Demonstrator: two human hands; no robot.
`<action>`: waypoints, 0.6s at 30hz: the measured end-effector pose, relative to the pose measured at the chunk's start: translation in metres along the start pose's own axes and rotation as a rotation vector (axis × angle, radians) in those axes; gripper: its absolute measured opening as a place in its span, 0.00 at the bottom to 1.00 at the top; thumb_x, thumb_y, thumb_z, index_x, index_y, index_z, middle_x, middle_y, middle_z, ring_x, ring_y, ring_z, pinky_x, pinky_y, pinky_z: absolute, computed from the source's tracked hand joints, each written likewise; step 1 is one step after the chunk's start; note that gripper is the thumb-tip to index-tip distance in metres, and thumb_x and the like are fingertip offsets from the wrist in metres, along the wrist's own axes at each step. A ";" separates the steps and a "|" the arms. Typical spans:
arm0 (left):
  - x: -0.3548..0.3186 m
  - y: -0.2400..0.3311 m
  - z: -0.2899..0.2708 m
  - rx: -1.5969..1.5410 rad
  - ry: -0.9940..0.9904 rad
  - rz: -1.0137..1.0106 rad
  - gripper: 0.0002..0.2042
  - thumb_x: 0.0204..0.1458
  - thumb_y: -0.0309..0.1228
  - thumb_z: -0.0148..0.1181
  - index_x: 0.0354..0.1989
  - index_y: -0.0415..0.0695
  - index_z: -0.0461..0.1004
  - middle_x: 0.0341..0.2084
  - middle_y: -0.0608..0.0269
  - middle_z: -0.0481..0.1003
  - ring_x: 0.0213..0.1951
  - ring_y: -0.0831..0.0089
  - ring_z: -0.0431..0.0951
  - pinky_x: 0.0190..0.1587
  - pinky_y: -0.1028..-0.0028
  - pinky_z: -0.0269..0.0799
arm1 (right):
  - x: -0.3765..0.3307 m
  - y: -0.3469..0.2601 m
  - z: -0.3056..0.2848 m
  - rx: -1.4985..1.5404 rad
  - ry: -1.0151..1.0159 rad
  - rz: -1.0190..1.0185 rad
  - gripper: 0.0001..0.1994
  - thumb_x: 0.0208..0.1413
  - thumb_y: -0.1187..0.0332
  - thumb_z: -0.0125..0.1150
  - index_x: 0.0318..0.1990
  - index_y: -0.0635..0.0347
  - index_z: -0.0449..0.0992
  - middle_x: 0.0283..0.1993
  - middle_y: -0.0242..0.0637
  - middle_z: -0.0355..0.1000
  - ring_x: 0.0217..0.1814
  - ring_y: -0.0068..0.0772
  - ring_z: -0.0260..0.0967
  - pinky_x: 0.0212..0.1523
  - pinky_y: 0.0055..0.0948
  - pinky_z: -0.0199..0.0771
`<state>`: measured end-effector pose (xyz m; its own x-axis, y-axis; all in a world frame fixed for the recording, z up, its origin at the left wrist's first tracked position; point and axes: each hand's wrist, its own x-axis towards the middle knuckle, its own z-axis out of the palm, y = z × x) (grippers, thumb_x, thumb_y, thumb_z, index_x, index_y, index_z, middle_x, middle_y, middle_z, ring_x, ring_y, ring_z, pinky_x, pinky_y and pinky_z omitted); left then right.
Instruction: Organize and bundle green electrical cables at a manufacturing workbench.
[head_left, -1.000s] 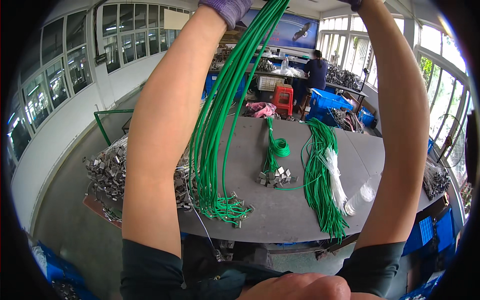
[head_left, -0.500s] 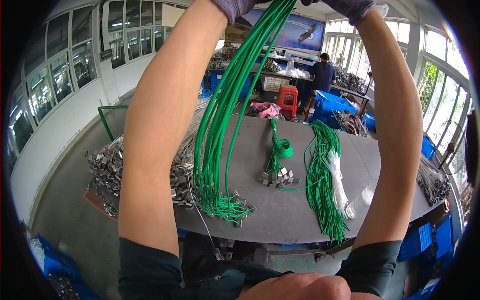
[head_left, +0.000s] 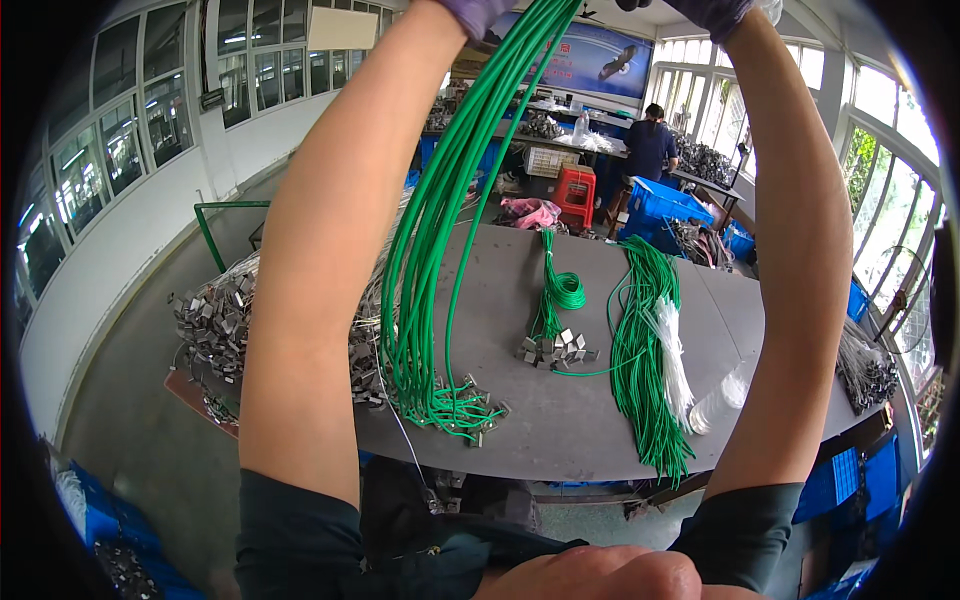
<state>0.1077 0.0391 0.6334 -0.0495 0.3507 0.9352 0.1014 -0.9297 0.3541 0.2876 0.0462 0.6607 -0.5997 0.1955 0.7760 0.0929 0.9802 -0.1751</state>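
Note:
Both my arms are raised, and the gloved hands are cut off by the top edge. My left hand [head_left: 480,14], in a purple glove, is beside the top of a long bundle of green wires [head_left: 432,230] and appears closed on it, though its fingertips are out of frame. The bundle hangs in a curve to the grey table [head_left: 560,430], where its lower ends with small metal pieces [head_left: 478,412] rest. My right hand [head_left: 712,14], also gloved, is right of the bundle's top; its grip is hidden.
A tied, coiled green wire bundle [head_left: 566,291] with metal pieces lies mid-table. Right of it are loose green wires [head_left: 640,370], white ties [head_left: 673,365] and a clear plastic roll [head_left: 718,402]. Metal parts [head_left: 215,325] pile up left. Behind are a red stool [head_left: 575,195], blue crate [head_left: 665,205] and person [head_left: 650,148].
My hands have moved up slightly, showing less of the gloves. The hanging bundle has shifted a little left, its lower ends still on the table.

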 end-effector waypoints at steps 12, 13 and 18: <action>-0.019 0.008 0.024 0.657 0.343 0.354 0.04 0.47 0.24 0.57 0.30 0.37 0.72 0.19 0.58 0.74 0.22 0.72 0.74 0.27 0.73 0.69 | 0.020 0.030 -0.007 0.658 -0.342 -0.105 0.10 0.54 0.70 0.55 0.37 0.70 0.74 0.23 0.42 0.74 0.16 0.30 0.71 0.16 0.24 0.73; -0.022 0.010 0.025 0.657 0.341 0.351 0.04 0.47 0.24 0.57 0.30 0.37 0.72 0.19 0.58 0.74 0.22 0.72 0.74 0.27 0.73 0.69 | 0.021 0.027 -0.003 0.332 -0.136 -0.048 0.10 0.54 0.70 0.55 0.37 0.70 0.74 0.23 0.41 0.74 0.16 0.31 0.71 0.16 0.25 0.73; -0.026 0.007 0.017 0.343 0.185 0.305 0.05 0.48 0.26 0.58 0.29 0.38 0.76 0.22 0.57 0.77 0.25 0.72 0.76 0.31 0.75 0.71 | -0.006 -0.003 -0.002 0.217 -0.017 0.055 0.09 0.53 0.71 0.56 0.35 0.70 0.74 0.23 0.41 0.74 0.18 0.31 0.72 0.18 0.25 0.75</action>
<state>0.1272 0.0249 0.6114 -0.1394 0.0139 0.9901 0.4588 -0.8852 0.0771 0.2921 0.0423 0.6577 -0.6119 0.2458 0.7518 -0.0460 0.9378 -0.3441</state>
